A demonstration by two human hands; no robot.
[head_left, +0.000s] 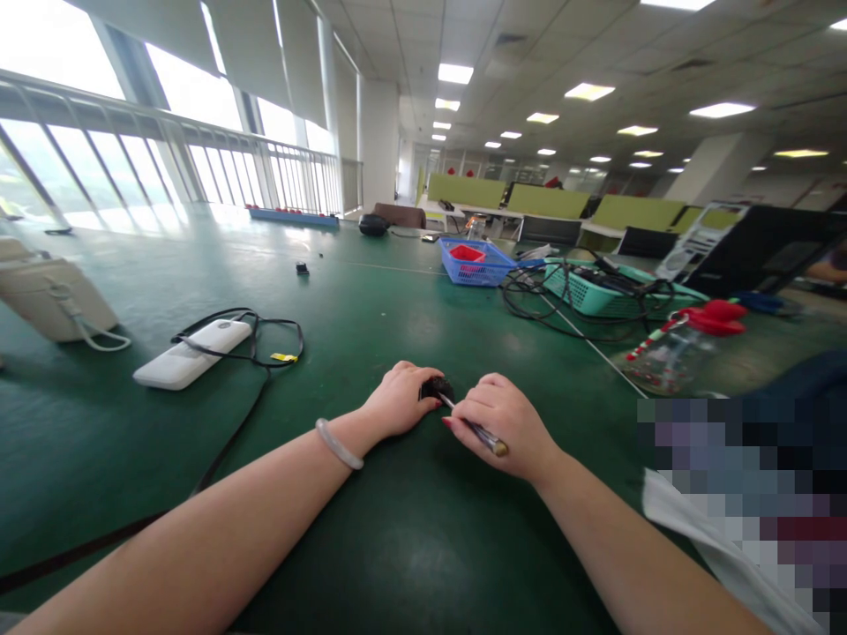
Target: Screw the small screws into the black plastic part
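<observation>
At the far left of the green worktop (397, 547), a beige object (56, 291) with a white cord (86, 331) is partly cut off by the picture's edge. To its right, a flat white device (191, 354) is crossed by a black strap (238, 423), whose loop carries a yellow tag (284, 358); the strap is trailed toward the lower left. Farther back, a long blue tray (291, 215) is set near the railing, and a small black piece (303, 269) is seen standing alone.

Near the middle, a small dark part (438, 385) is pinched between the thumb and fingers of the left hand (401, 397), above whose wrist a pale bangle (339, 444) is worn. The handle of a slim tool (490, 437) is gripped in the right hand (506, 419), its metal shaft pointed at the part; whether the tip is in contact cannot be told.

Beyond, a red container (467, 254) is held in a blue basket (483, 273). Next, cables are heaped over a green basket (579, 295), and a red-lidded clear bottle (681, 357) is placed nearer.
</observation>
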